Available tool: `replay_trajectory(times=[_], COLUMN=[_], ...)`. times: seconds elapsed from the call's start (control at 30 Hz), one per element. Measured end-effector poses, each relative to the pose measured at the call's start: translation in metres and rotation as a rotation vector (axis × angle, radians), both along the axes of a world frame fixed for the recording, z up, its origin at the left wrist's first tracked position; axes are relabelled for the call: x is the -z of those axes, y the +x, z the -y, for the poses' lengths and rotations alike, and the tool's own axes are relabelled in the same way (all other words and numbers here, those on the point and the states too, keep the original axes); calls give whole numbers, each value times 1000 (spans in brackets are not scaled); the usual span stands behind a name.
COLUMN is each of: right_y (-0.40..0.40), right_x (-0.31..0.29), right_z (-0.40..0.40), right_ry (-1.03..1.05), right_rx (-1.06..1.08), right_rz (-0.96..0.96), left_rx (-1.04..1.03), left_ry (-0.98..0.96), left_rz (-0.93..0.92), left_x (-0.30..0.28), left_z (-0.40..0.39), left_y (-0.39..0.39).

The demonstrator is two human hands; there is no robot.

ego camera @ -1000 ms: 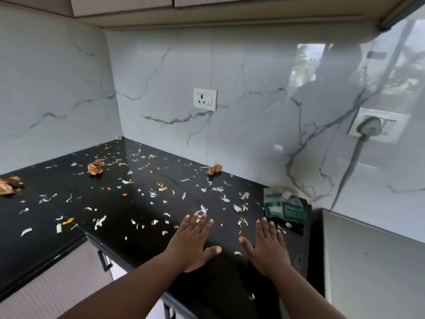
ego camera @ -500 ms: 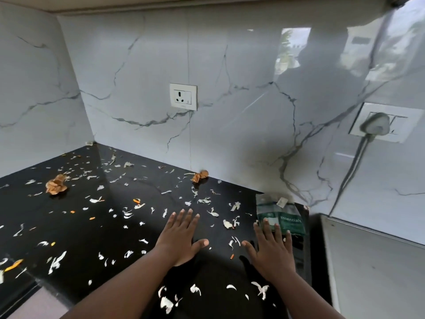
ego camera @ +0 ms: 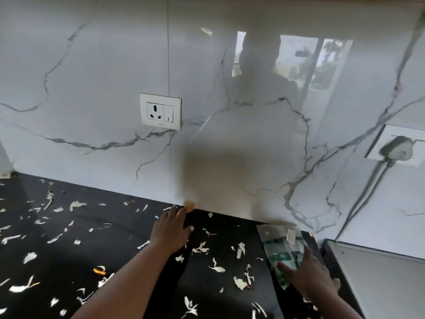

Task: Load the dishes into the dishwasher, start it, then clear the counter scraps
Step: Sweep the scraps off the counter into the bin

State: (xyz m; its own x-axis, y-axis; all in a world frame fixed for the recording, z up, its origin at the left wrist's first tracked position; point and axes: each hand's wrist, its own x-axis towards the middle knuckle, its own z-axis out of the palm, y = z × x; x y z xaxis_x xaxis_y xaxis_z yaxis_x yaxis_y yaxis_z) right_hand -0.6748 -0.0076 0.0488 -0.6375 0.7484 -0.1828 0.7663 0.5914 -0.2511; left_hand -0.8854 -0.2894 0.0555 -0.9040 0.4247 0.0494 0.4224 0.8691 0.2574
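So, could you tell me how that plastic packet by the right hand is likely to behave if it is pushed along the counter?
The packet looks thin and crinkled, so it would probably buckle rather than slide stiffly. It lies flat, apparently near empty, so likely light. The glossy counter may let it skid easily.

White socket (ego camera: 160,111) and plugged outlet (ego camera: 397,150) on marble wall (ego camera: 92,65).

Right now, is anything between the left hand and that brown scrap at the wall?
Nothing visible. The left hand lies flat on the black counter, fingertips right at the brown scrap against the backsplash; only thin white peelings lie nearby.
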Motion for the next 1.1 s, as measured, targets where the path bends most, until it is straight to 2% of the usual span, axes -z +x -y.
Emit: replay_trajectory(times=[0.13,0.27,0.33,0.5,0.6,0.73,0.87,0.97,1.03,1.1], right_y=[-9,-9,-7,-3,1,6,8,5,9,20], right_x=[1,-4,-5,4,-2,-14,-29,-38,-40,-35], right_z=[17,31,33,34,32,30,39,58,68,74], right_ry=[114,112,96,5,-91,-266,-285,-246,-230,-170], right_rx=[-64,-58,-33,152,337,398,368,287,252,156], right_rz=[18,-42,-74,-176,-200,-294,-519,-620,-591,-424], left_rx=[57,87,95,126,140,172,218,239,251,185], left_ry=[-70,-186,-174,97,276,369,378,471,557,595], left_rz=[67,119,102,-4,21,42,72,84,92,72], left_x=[5,13,17,20,21,16,7,-1,-5,-9], left_z=[-4,-14,-18,-14,-3,19,46,75,95,117], left_y=[-36,-59,-63,-52,-42,-23,3,25,43,67])
